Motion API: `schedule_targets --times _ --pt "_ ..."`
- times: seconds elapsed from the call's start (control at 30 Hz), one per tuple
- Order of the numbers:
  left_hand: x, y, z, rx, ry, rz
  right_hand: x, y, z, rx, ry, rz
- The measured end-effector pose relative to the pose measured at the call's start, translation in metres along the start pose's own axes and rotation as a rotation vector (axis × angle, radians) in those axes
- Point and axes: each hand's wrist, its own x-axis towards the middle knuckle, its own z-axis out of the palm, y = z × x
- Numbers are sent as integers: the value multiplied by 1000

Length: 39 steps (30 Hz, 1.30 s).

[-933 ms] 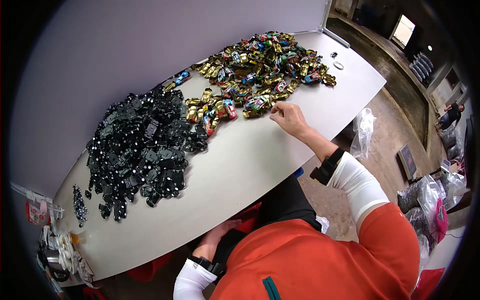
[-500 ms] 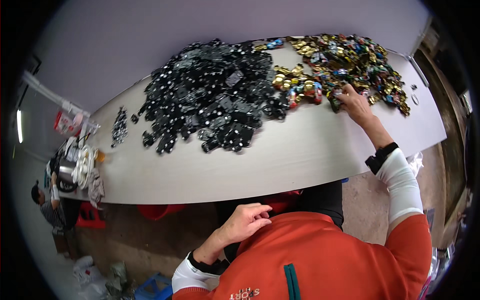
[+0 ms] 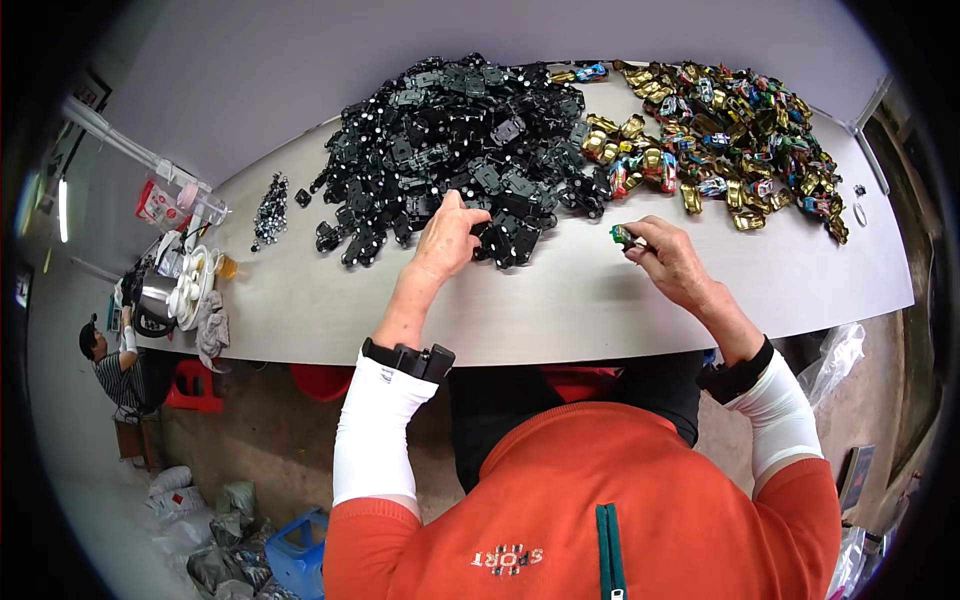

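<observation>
My left hand is at the front edge of a heap of black toy car chassis, with thumb and finger spread against the parts. Whether it touches one particular chassis is hard to make out. Between the thumb and fingertips of my right hand is a small green toy car body, held just above the table. To the right lies a pile of shiny gold and multicoloured toy car bodies. A few of them sit close beside the black heap.
A small cluster of silvery-black parts lies on the white table at the left. At its left end are stacked white dishes and a cloth. Another person sits further left. A blue stool stands below.
My left hand has risen from my lap to the black heap. My right hand has drawn back leftward from the coloured pile, bringing a green toy car body with it.
</observation>
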Motion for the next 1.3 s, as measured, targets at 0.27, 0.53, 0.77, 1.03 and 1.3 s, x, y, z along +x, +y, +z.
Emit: schedule_targets --times 0.27,0.53,0.77,1.03,1.3 --pt "0 -24 -3 -860 187 11 -3 -5 31 204 52 145" --pt "-36 21 40 -2180 -56 20 0 -2 31 -10 110 116" --pt "-50 59 72 -2280 -161 -87 -6 8 34 -55 86 147" --pt "-58 65 89 -2257 -201 -178 -10 2 34 -12 110 100" --pt "-60 72 85 -2291 -239 -175 -11 -28 26 768 -63 469"
